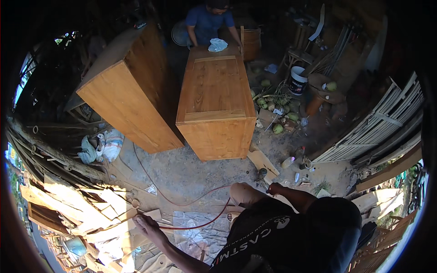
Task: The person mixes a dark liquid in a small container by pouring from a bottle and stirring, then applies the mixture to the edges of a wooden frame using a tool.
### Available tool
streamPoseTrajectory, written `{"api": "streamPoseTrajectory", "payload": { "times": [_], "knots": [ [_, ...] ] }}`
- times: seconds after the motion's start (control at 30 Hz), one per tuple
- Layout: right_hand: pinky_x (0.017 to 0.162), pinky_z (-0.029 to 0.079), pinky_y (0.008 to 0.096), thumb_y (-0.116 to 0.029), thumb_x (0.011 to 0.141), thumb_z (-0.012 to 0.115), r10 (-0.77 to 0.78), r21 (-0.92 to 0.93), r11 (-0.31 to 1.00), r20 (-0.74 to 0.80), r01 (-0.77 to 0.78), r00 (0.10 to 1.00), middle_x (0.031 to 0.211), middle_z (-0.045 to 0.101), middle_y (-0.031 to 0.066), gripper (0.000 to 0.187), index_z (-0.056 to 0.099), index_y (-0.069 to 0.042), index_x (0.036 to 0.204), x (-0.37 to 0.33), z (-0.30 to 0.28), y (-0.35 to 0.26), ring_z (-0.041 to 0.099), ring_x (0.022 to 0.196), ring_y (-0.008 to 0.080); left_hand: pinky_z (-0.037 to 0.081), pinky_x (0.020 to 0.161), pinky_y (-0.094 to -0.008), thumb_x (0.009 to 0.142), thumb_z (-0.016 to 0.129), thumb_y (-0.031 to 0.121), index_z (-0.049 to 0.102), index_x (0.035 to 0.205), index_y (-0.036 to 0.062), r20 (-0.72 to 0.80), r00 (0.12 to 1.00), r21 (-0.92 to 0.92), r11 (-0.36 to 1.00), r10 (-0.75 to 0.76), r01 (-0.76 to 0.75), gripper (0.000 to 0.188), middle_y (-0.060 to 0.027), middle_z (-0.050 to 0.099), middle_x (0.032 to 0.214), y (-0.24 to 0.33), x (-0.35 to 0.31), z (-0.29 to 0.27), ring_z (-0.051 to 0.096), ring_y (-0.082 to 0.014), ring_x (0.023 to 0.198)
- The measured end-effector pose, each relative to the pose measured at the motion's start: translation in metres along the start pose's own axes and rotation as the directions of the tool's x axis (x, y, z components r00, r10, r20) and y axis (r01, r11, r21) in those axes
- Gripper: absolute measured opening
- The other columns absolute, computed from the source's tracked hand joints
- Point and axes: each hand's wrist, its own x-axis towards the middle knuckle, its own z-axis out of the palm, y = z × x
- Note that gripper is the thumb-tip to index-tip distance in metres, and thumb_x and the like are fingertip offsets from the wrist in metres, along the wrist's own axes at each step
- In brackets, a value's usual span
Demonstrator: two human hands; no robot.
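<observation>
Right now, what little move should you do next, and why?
Probably ease the red hose aside with the left hand: the hose curves close by the bare toes, and that hand is right beside it.

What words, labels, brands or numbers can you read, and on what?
White bucket: light lettering on a dark label; I won't copy it.
Wearer's black shirt: pale lettering and a logo; not copied either.
White sack: bluish marks, too blurred to read.
</observation>
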Motion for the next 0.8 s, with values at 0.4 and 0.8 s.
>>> {"api": "streamPoseTrajectory", "payload": {
  "times": [0.4, 0.8],
  "knots": [
    [0.069, 0.063, 0.0420, -0.044, 0.093, 0.066, -0.018, 0.368, 0.930, -0.021, 0.025, 1.000, 0.080, 0.076, 0.0141, 0.042, 0.075, -0.003, 0.085, 0.130, -0.062, -0.078, 0.076, 0.071, 0.0290, 0.022, 0.053, -0.0247, 0.115, 0.041, 0.041, 0.055, 0.115, 0.0081, 0.077, 0.994, 0.219, 0.972, 0.072, -0.087, 0.036, 0.0064, 0.033, 0.075, -0.030, 0.115, 0.086, 0.027, -0.0033, 0.063],
    [0.080, 0.057, 0.0488, -0.055, 0.094, 0.058, -0.008, 0.160, 0.987, 0.076, -0.004, 0.997, 0.081, 0.075, 0.0181, 0.054, 0.077, -0.006, 0.082, 0.178, -0.169, -0.097, 0.073, 0.082, 0.0365, 0.050, 0.086, -0.0482, 0.112, 0.045, 0.045, 0.059, 0.125, -0.0034, 0.166, 0.986, 0.646, 0.755, 0.010, -0.116, 0.052, -0.0278, 0.068, 0.111, -0.107, 0.222, 0.134, 0.064, -0.0373, 0.099]
  ]
}}
